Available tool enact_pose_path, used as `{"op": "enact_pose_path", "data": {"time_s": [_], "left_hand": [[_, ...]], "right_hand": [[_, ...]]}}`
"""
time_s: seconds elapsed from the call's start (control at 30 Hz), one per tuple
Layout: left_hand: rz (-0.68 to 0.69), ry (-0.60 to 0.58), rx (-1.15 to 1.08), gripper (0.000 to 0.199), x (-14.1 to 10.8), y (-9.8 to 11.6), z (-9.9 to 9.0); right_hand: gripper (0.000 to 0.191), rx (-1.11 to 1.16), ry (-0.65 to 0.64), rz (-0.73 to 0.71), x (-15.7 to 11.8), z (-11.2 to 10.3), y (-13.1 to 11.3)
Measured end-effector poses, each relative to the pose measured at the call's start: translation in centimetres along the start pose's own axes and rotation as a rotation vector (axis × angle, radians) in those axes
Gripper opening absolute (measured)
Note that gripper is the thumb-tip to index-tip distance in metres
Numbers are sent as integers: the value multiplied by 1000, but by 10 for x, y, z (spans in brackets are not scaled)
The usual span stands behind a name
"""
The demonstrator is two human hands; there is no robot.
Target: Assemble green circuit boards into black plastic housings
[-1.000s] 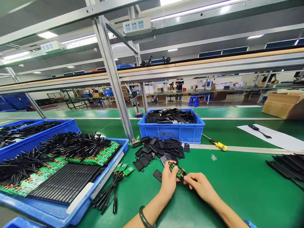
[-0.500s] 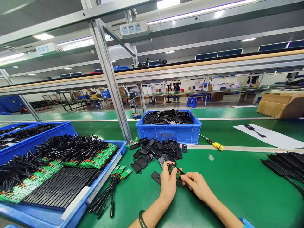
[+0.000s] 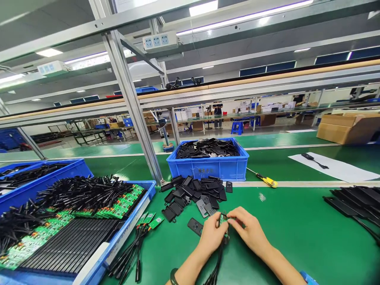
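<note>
A small green circuit board in a black case (image 3: 223, 220) is held between both hands over the green table. My left hand (image 3: 211, 234) is closed round its left side. Thumb and fingertips of my right hand (image 3: 246, 228) pinch its upper right edge. Black cables (image 3: 218, 263) hang from below the board toward the front edge. Just left of my left hand lies a flat black cover (image 3: 195, 226). Loose black case parts (image 3: 196, 190) are heaped behind the hands. Several green boards with black cables (image 3: 139, 237) rest on the table further left.
A blue bin (image 3: 208, 168) full of black parts stands behind the heap. At left, a blue tray (image 3: 130, 229) holds wired boards. A yellow screwdriver (image 3: 268, 181), white paper (image 3: 341, 168), a cardboard box (image 3: 346, 128) and black cabled pieces (image 3: 353, 209) are to the right.
The held piece has turned, and its black cables now hang toward the front. My right hand has moved from its lower right to its upper edge. The view has shifted slightly.
</note>
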State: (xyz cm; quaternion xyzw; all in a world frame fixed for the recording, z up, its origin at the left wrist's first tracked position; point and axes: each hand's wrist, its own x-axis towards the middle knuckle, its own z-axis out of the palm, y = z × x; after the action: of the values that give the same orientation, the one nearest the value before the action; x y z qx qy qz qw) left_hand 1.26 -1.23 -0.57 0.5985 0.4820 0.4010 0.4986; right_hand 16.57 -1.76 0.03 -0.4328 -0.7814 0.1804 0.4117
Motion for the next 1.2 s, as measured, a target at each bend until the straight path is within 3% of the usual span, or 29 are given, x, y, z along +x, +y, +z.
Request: {"op": "enact_pose_path", "data": {"time_s": [0.13, 0.3, 0.5, 0.67, 0.97, 1.13, 1.2], "left_hand": [[82, -10, 308, 8, 0, -1, 1], [71, -54, 355, 7, 2, 1, 0], [48, -52, 363, 8, 3, -1, 1], [73, -56, 402, 7, 2, 2, 0], [72, -66, 407, 11, 1, 3, 1], [24, -67, 334, 9, 3, 0, -2], [19, -71, 313, 9, 4, -2, -3]], "right_hand": [[21, -155, -69, -143, 0, -2, 7], [19, -190, -61, -179, 0, -2, 11], [14, -54, -15, -117, 1, 4, 14], [13, -23, -76, -67, 0, 1, 12], [26, -185, -192, -105, 3, -6, 7], [25, 18, -174, -9, -1, 2, 8], [26, 68, -154, 100, 1, -1, 18]]}}
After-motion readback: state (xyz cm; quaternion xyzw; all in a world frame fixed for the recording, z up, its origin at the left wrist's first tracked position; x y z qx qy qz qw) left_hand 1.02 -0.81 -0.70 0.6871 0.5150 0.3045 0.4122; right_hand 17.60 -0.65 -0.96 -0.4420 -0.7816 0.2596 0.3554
